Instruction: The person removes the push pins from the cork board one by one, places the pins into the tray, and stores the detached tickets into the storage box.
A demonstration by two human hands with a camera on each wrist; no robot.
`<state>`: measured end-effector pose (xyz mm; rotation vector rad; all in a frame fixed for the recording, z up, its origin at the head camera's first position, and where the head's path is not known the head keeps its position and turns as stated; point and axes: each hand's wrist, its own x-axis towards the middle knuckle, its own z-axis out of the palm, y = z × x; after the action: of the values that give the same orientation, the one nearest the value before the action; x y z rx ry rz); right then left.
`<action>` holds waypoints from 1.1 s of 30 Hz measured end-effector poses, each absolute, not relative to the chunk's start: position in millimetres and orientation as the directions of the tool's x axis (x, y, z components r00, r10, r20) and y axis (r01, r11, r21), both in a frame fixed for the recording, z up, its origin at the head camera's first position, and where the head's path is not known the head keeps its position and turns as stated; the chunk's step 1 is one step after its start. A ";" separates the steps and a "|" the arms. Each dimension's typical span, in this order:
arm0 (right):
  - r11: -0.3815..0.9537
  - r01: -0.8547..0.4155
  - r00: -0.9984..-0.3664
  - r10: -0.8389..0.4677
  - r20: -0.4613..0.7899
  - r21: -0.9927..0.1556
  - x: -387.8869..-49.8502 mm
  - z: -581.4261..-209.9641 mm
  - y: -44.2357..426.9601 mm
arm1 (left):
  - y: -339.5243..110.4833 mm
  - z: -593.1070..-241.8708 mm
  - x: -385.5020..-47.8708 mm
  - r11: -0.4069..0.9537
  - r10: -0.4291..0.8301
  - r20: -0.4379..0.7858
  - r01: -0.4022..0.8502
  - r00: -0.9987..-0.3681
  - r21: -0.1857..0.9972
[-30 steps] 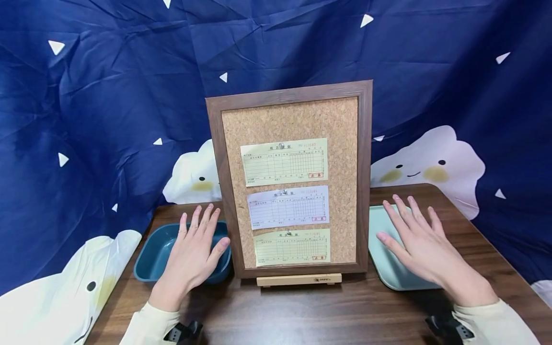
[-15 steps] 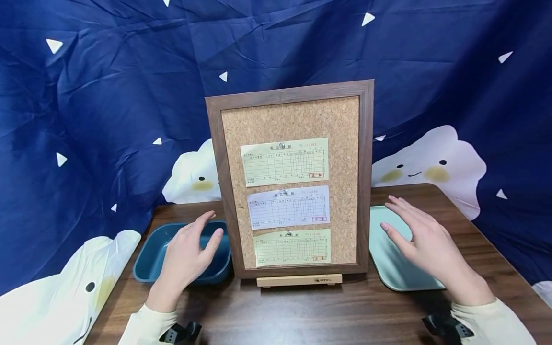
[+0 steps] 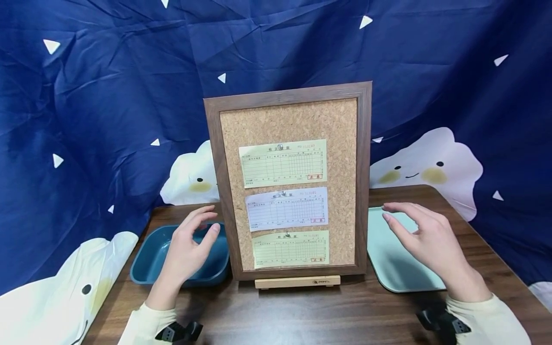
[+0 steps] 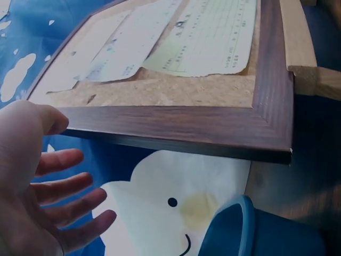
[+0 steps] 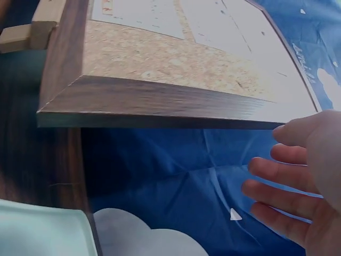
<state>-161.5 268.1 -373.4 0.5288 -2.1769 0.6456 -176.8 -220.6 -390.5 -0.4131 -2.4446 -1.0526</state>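
Observation:
A cork board (image 3: 288, 120) in a dark brown wooden frame stands upright in the middle, bearing three pinned receipt slips. The top slip (image 3: 284, 164) and bottom slip (image 3: 291, 249) are pale green; the middle slip (image 3: 287, 209) is pale lilac. Each has a clear pushpin near its top edge. My left hand (image 3: 183, 251) hovers above the dark teal tub, left of the frame, fingers loosely bent and holding nothing. Over the mint tray, my right hand (image 3: 433, 239) hangs the same way, also holding nothing. Both wrist views show the fingers spread, apart from the frame.
The dark teal tub (image 3: 140, 268) sits left of the board, and the mint tray (image 3: 381, 273) right of it. A light wooden easel ledge (image 3: 297, 282) supports the frame on the brown table (image 3: 297, 316). A blue curtain (image 3: 293, 43) with white clouds hangs behind.
Both hands have turned from flat, palms down with fingers spread, to palms more inward with fingers bent. The board, slips, tub and tray have stayed in place.

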 end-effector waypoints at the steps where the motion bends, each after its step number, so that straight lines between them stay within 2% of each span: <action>1: 0.777 -0.565 -0.600 -0.156 0.784 -0.278 -161.8 -372.1 267.3 | -220.0 -389.8 -176.8 0.655 0.094 0.509 0.438 -0.856 0.616; 9: 0.739 -0.604 -0.574 -0.142 0.807 -0.299 -164.3 -365.5 263.7 | -216.4 -384.4 -178.9 0.563 0.096 0.528 0.484 -0.844 0.670; 18: 0.689 -0.649 -0.550 -0.132 0.825 -0.322 -167.0 -362.3 257.0 | -215.1 -378.7 -181.3 0.519 0.098 0.469 0.447 -0.878 0.729; 24: 0.679 -0.656 -0.557 -0.141 0.818 -0.329 -167.0 -351.5 254.5 | -210.2 -374.5 -186.1 0.448 0.099 0.510 0.496 -0.855 0.744; 30: 0.630 -0.710 -0.504 -0.143 0.852 -0.314 -173.0 -342.2 249.5 | -206.1 -366.7 -191.6 0.401 0.100 0.531 0.523 -0.841 0.752; 33: 0.626 -0.716 -0.501 -0.150 0.852 -0.311 -174.8 -337.7 245.9 | -205.6 -363.3 -192.0 0.407 0.105 0.529 0.521 -0.842 0.750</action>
<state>-174.8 245.9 -337.7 0.6795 -2.0005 0.8457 -192.0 -205.6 -363.3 -0.5366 -2.2680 -1.4207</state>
